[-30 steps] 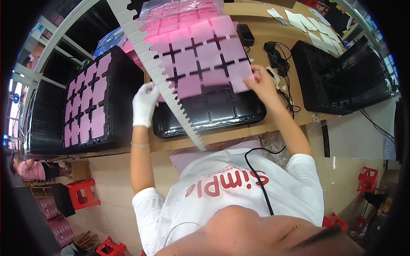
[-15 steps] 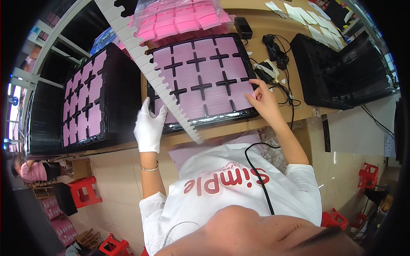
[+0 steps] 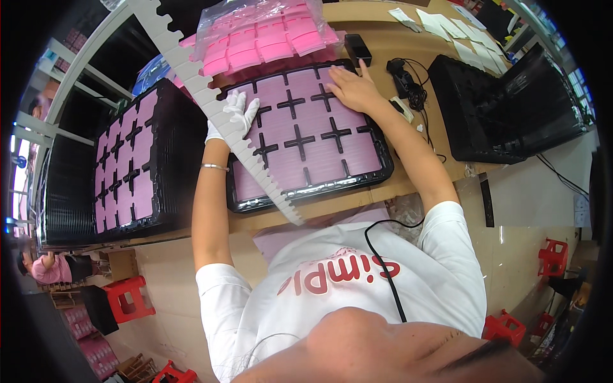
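Clear plastic bag of pink pads (image 3: 265,32) at table's far edge, behind black tray (image 3: 383,167).

The white notched strip (image 3: 217,108) crosses the middle of the frame and covers part of the gloved left hand (image 3: 235,116), so its thumb side and wrist cannot be seen, and it hides the left rim of the black tray (image 3: 377,169) beneath it. The strip's upper end runs out of the picture's dark rim at the top. The clear bag of pink pieces (image 3: 262,32) is cut off at the upper edge. At the far left, the stack of black trays (image 3: 182,159) fades into the dark fisheye border. The papers (image 3: 440,25) in the upper right are too small to tell apart.
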`<state>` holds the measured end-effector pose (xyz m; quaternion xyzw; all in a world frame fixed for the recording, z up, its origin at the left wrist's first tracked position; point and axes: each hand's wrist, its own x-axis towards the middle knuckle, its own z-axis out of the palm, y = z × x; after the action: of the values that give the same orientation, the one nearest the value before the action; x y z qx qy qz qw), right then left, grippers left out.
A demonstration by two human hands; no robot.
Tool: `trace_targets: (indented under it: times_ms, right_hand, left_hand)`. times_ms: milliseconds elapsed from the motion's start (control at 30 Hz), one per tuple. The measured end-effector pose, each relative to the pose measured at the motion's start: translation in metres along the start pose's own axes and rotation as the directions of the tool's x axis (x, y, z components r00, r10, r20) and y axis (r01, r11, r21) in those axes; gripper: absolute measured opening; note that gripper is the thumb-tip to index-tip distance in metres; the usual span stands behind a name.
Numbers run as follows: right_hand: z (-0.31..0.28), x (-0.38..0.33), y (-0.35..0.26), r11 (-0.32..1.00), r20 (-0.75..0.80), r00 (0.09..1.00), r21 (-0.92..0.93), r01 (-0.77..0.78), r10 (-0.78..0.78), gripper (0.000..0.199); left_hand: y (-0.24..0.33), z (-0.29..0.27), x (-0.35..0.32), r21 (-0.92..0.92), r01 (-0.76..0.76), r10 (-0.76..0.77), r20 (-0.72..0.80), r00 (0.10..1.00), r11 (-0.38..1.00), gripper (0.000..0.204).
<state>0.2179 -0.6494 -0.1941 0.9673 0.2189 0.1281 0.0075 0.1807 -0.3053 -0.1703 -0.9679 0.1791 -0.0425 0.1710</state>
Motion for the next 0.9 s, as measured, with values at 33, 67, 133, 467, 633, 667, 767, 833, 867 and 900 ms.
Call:
trace_targets:
  times_ms: [33,67,133,467,633,667,767,833,867,900]
  right_hand:
    - [-0.003,-0.001,0.0,0.997,0.001,0.999,-0.073,-0.032,0.033,0.053]
    - [-0.007,-0.001,0.0,0.998,-0.023,0.999,-0.047,-0.037,0.036,0.051]
    - [-0.017,-0.012,-0.001,0.998,-0.061,0.997,0.014,-0.054,0.055,0.047]
    - [-0.06,-0.204,-0.013,0.836,-0.1,0.936,0.426,0.346,-0.337,0.042]
    - [-0.063,-0.198,-0.039,0.691,-0.116,0.98,0.722,-0.029,0.163,0.053]
    - [-0.051,-0.201,-0.041,0.671,-0.071,0.981,0.738,-0.07,0.181,0.056]
    - [-0.038,-0.204,-0.041,0.692,0.04,0.975,0.698,-0.185,0.22,0.065]
    - [-0.038,-0.203,-0.043,0.72,0.042,0.97,0.663,-0.205,0.238,0.065]
    - [-0.038,-0.202,-0.044,0.732,0.045,0.968,0.646,-0.216,0.247,0.066]
    - [-0.04,-0.2,-0.046,0.767,0.008,0.969,0.61,-0.201,0.248,0.064]
  left_hand:
    - [0.003,-0.004,0.002,-0.055,0.115,-0.113,0.031,0.993,0.992,0.051]
    - [0.004,-0.01,0.004,-0.105,0.23,-0.224,0.068,0.972,0.967,0.049]
    - [0.003,-0.021,-0.015,-0.079,0.111,-0.114,-0.03,0.993,0.991,0.043]
    - [0.047,-0.058,-0.192,-0.587,-0.172,-0.026,-0.313,0.949,0.791,0.02]
    - [0.058,-0.026,-0.196,-0.802,0.356,-0.682,-0.086,0.726,0.48,0.04]
    - [0.057,-0.025,-0.197,-0.927,0.374,-0.629,0.28,0.725,0.017,0.048]
    - [0.049,-0.036,-0.187,-0.881,0.472,-0.639,0.369,0.675,-0.01,0.051]
    - [0.056,-0.064,-0.182,-0.895,0.437,-0.695,0.369,0.617,-0.088,0.049]
    - [0.058,-0.077,-0.178,-0.922,0.337,-0.627,0.378,0.681,-0.19,0.052]
    - [0.057,-0.089,-0.178,-0.924,0.24,-0.565,0.373,0.736,-0.298,0.056]
